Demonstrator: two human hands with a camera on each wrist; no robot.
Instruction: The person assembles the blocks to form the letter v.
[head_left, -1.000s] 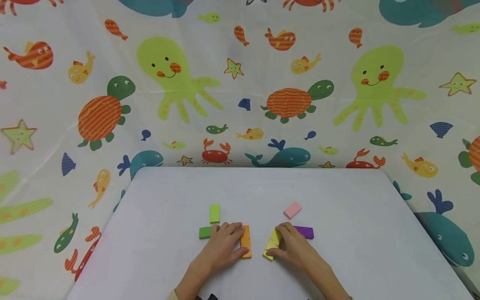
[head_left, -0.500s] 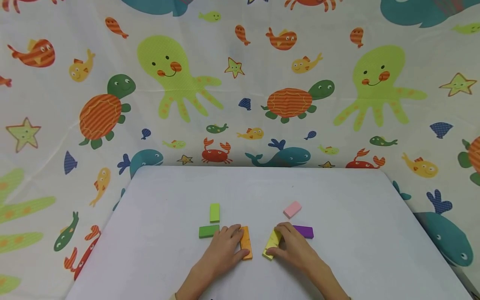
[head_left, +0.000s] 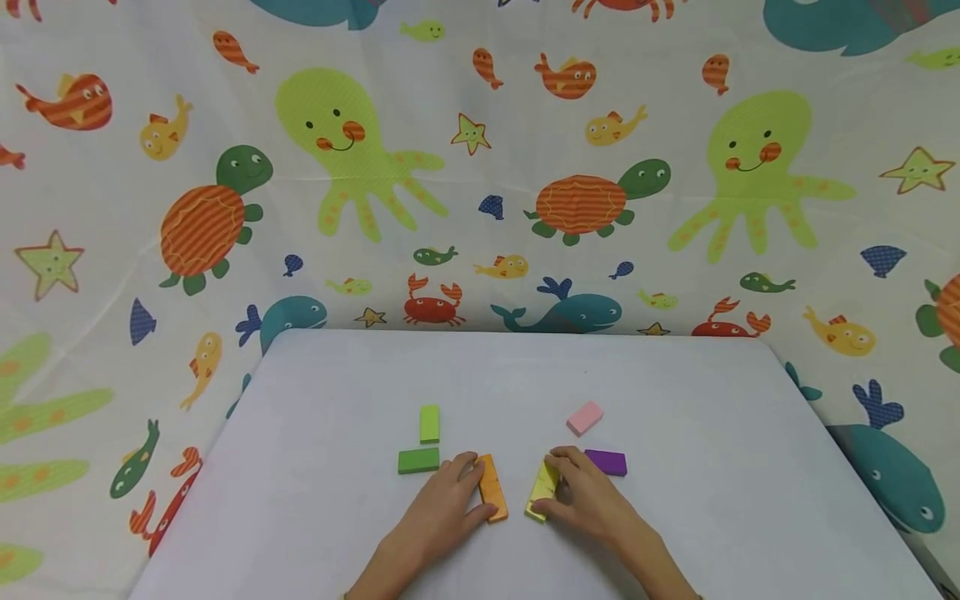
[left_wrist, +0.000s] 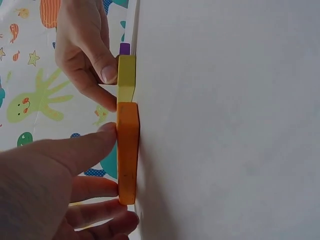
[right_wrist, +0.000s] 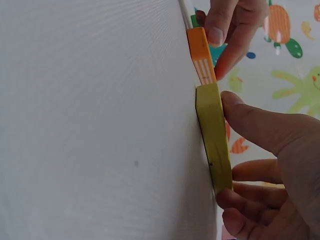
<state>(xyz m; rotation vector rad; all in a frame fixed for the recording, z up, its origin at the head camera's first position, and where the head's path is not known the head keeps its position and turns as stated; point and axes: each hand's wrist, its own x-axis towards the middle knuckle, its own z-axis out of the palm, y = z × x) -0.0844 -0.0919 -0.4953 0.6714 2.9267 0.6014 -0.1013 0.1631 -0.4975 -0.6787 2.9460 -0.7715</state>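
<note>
My left hand holds an orange block lying flat on the white table, thumb at its near end and fingertips at its far end. To the right, my right hand holds a yellow block in the same way, fingers partly covering its far end. A gap separates the two blocks, and both lie at a slant. In the left wrist view the thumb touches the upper face of the orange block. From the right wrist, the yellow block shows its long side on the table.
Beyond my left hand lie a green block and a lime block. A purple block sits just past my right hand, with a pink block farther back. Behind the white table hangs a sea-animal curtain.
My left hand has turned the orange block, its near end shifting slightly right and toward me. The green block shows more fully. My right hand and the yellow block have barely moved.
</note>
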